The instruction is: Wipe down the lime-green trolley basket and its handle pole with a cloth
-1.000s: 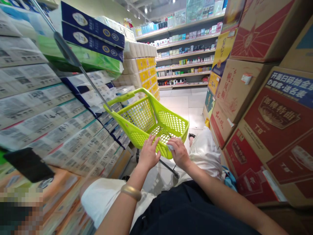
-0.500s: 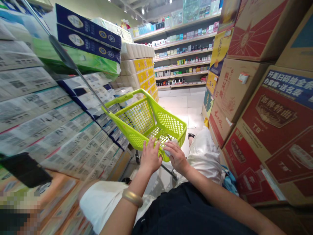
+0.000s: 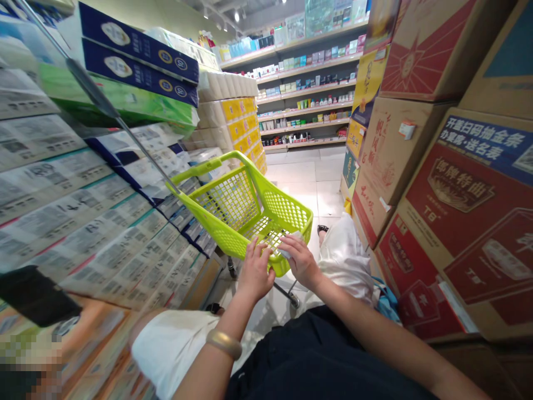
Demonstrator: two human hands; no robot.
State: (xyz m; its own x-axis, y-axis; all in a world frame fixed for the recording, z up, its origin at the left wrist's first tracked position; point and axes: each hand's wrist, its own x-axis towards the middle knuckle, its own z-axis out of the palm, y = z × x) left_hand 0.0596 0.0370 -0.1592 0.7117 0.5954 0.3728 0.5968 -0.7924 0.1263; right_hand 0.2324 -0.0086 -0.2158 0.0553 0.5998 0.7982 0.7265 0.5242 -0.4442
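Observation:
A lime-green shopping cart basket (image 3: 266, 195) with perforated sides stands before me, with nothing visible inside it. My left hand (image 3: 256, 271) rests at the basket's near rim, its fingers spread and stretched over the edge; a gold bangle (image 3: 224, 344) circles that wrist. At the near right corner, my right hand (image 3: 303, 262) bends its fingers over a crumpled white tissue (image 3: 293, 240), pressing it against the rim. Most of the tissue is hidden under the fingers.
Wrapped paper packs (image 3: 89, 228) are stacked on the left, crossed by a thin metal pole (image 3: 94, 89). Cardboard cartons (image 3: 452, 222) rise close on the right. Tiled floor (image 3: 297, 178) leads to product shelves (image 3: 308, 89). A dark phone-like object (image 3: 39, 294) is at lower left.
The view has shifted slightly, so the surroundings sit a little further left. My right hand has moved slightly with the tissue along the rim; my left hand stays at the rim.

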